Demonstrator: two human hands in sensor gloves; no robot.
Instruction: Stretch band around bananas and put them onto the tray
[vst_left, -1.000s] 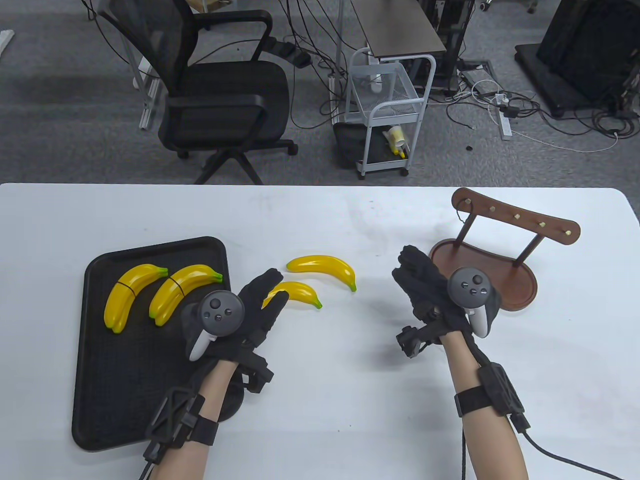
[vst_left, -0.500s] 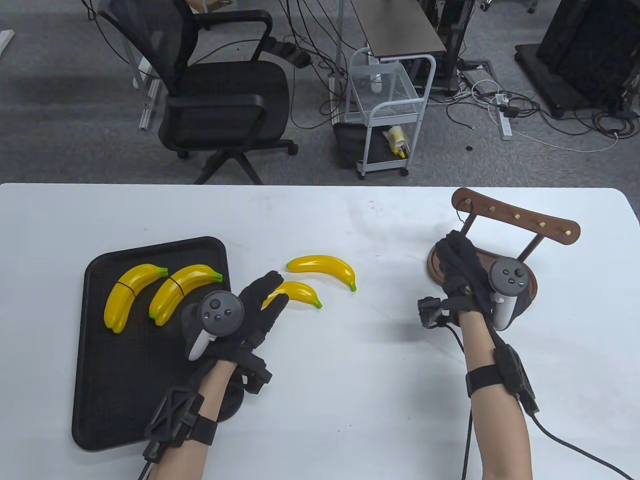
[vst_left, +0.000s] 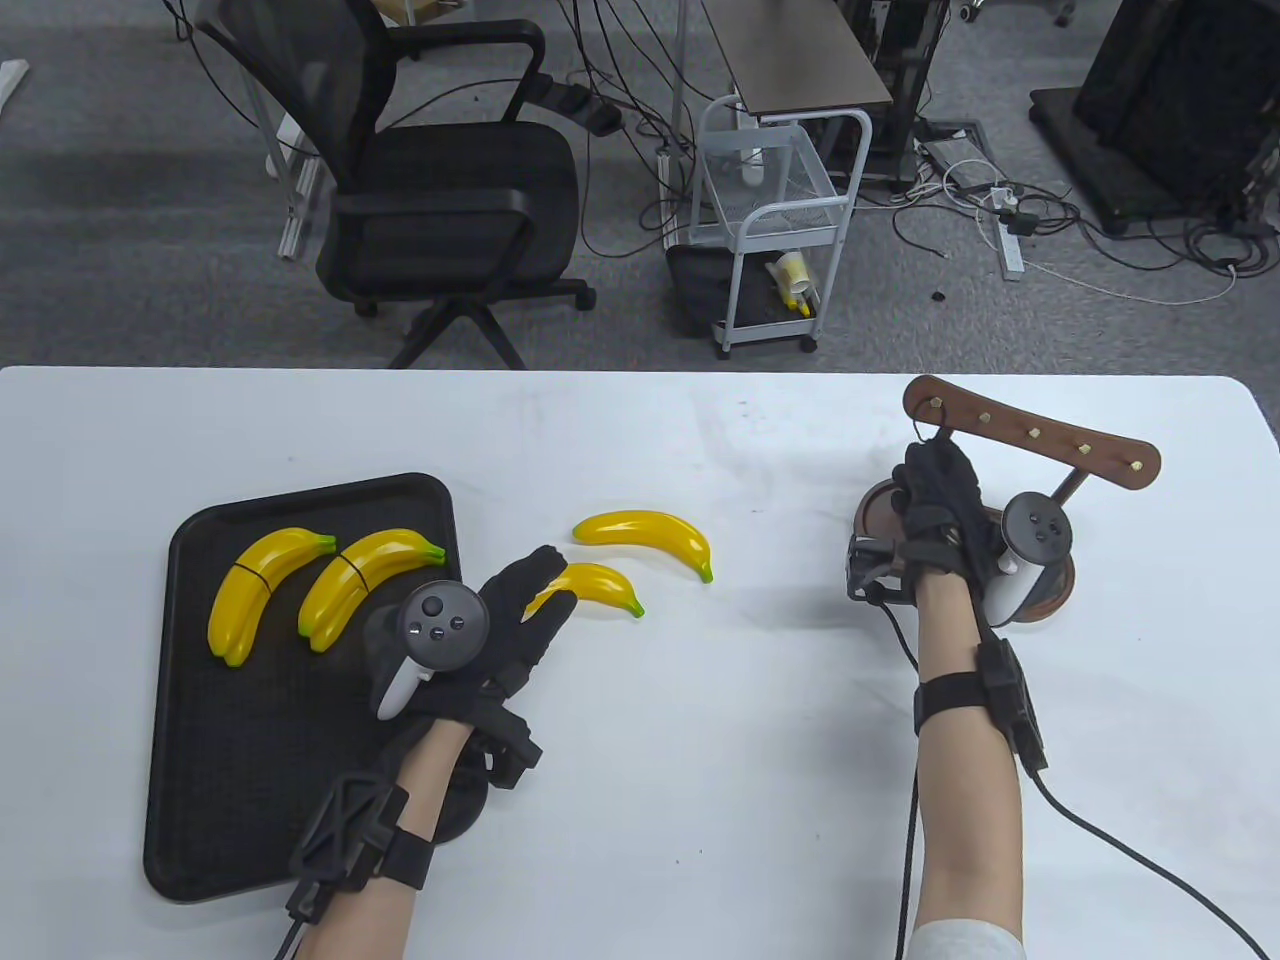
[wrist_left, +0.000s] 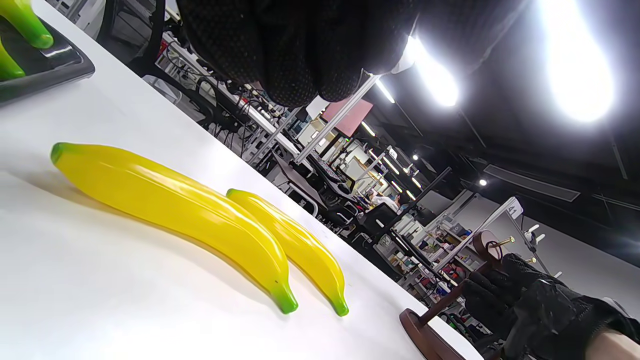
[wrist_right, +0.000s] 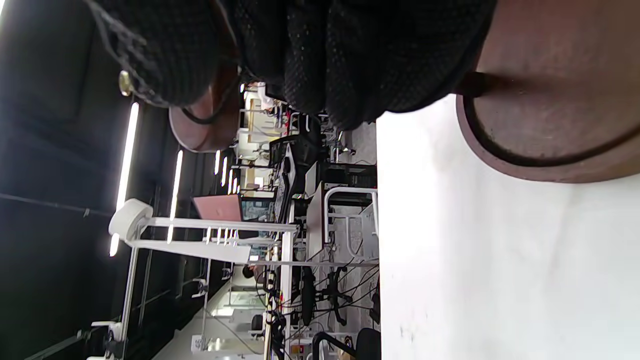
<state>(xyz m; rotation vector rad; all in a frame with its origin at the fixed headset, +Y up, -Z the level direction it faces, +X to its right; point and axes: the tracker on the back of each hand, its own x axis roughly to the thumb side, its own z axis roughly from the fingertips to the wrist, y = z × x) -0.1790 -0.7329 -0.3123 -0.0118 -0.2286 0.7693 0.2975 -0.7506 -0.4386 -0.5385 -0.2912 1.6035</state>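
At the wooden rack (vst_left: 1030, 440), right hand (vst_left: 940, 500) fingers curl round a band (wrist_right: 202, 119).

Glossy plastic bananas (vst_left: 655, 533), polished wooden rack (vst_left: 1040, 437), matt tray (vst_left: 250, 760).

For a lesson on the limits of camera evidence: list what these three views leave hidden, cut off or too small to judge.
- Table view: the right hand covers the band on the rack; whether it is pinched cannot be told.
- Right wrist view: dark fingers fill the top, blocking the peg.
- Table view: the left hand hides one end of the near banana.
- Left wrist view: the tray is cut off.
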